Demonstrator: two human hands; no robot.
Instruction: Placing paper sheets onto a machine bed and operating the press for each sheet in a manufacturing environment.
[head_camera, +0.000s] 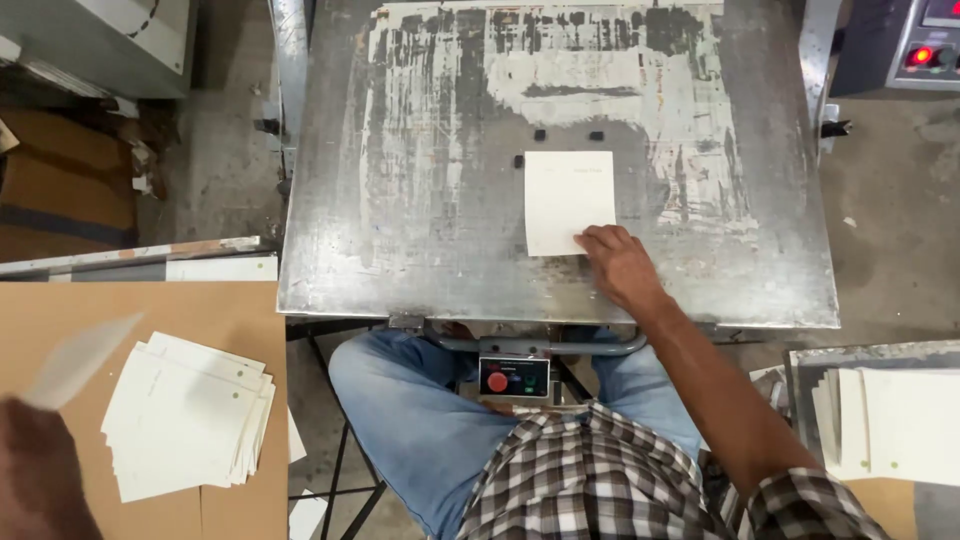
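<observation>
1. Right hand (618, 262) lies flat on the metal bench (420, 200), fingers together, tips pressing the lower right corner of a white card (568, 200).
2. Card lies flat on the bench, just beyond the right hand; its top and left edges sit near three small black stops (540, 135).
3. Left hand (35, 470) is at the lower left, blurred. It pinches a second white card (78, 358), which tilts up and away from it. The finger grip itself cannot be made out.
4. Just right of the left hand, a fanned stack of white cards (185, 415) rests on brown board (230, 320).
5. Well right of the right hand, past the forearm, another pile of white cards (890, 420) lies at the edge of view.
6. Below the right hand, under the bench's near edge, a small box with a red button (497, 381) sits between the knees.
7. Far right of the right hand, a panel with a red lamp (921, 56).
</observation>
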